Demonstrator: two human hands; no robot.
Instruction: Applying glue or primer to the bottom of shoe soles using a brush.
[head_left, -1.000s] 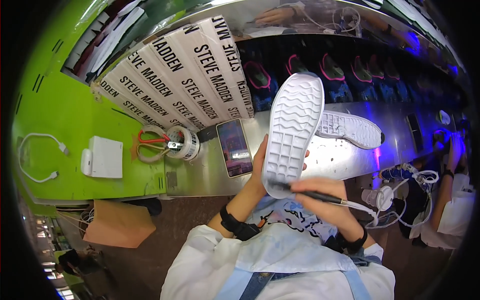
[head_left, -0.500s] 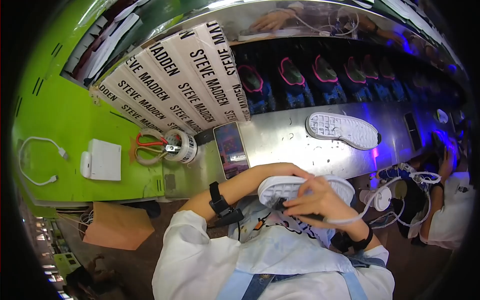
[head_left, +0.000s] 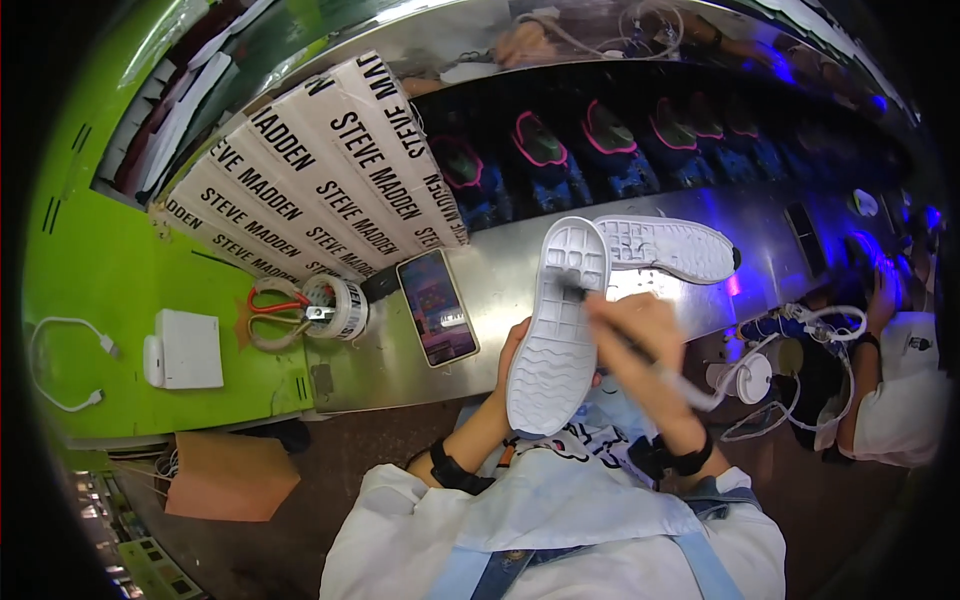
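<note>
My left hand (head_left: 509, 362) grips the side of a white shoe sole (head_left: 555, 365), partly hidden behind it. The sole stands lengthwise, tread facing up, its far end over the metal bench. My right hand (head_left: 652, 335), smeared by motion, is closed on a dark-handled brush (head_left: 573, 288) with a pale tube (head_left: 700, 398) trailing from its rear. The brush's dark tip is at the square tread pockets; whether it touches cannot be made out. Beyond, a second white sole (head_left: 675, 248) lies tread-up on the bench, partly covered by the held one.
Several dark pink-edged shoe uppers (head_left: 610, 128) line the black trough behind. Left are a printed carton (head_left: 310, 185), a phone (head_left: 437, 305), red-handled scissors (head_left: 272, 300), a tape roll (head_left: 350, 308), and a white charger (head_left: 192, 350). At right: a lidded cup (head_left: 752, 380) and a co-worker's hand (head_left: 884, 300).
The held sole has turned from crosswise to lengthwise and moved farther over the bench. My right hand and brush have shifted up with it. The whole view has shifted slightly.
</note>
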